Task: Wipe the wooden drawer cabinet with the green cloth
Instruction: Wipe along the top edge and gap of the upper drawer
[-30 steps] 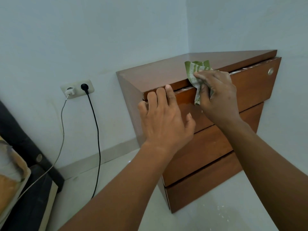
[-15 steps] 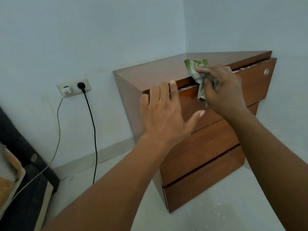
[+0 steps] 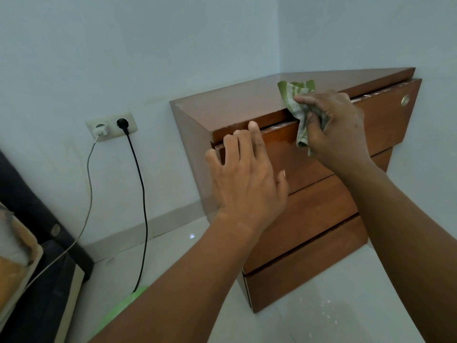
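Head view: right hand [image 3: 338, 129] grips green cloth [image 3: 298, 95]; left hand [image 3: 244, 174] lies flat, fingers spread, on cabinet [image 3: 321, 194].

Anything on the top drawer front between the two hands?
Nothing; in the head view, bare glossy top drawer front separates left hand from right hand.

No legible markings found.
Checked surfaces — the wooden drawer cabinet [image 3: 247, 105], its round metal lock [image 3: 405, 100], the green cloth [image 3: 296, 95], the wall socket [image 3: 111, 126] and its two plugs — carry no text, label, brand, number or sign that can be read.
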Action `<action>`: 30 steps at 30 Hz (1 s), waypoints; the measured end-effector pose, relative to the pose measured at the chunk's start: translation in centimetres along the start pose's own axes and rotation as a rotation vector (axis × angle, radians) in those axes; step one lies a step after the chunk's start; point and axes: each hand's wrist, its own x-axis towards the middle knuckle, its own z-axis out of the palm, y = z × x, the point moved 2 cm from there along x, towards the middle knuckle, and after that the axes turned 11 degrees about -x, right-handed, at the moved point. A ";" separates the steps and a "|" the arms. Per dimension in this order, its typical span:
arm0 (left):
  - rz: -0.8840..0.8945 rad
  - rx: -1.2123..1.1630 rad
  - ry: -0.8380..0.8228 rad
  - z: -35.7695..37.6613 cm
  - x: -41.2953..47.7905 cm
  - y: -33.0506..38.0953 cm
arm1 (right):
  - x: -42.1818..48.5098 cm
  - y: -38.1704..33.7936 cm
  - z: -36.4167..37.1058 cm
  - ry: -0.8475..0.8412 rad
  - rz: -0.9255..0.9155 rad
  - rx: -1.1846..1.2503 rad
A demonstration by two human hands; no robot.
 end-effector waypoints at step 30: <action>0.161 -0.378 0.064 -2.0 0.0 -3.8 | -1.8 -5.6 -3.9 -0.085 -0.305 0.149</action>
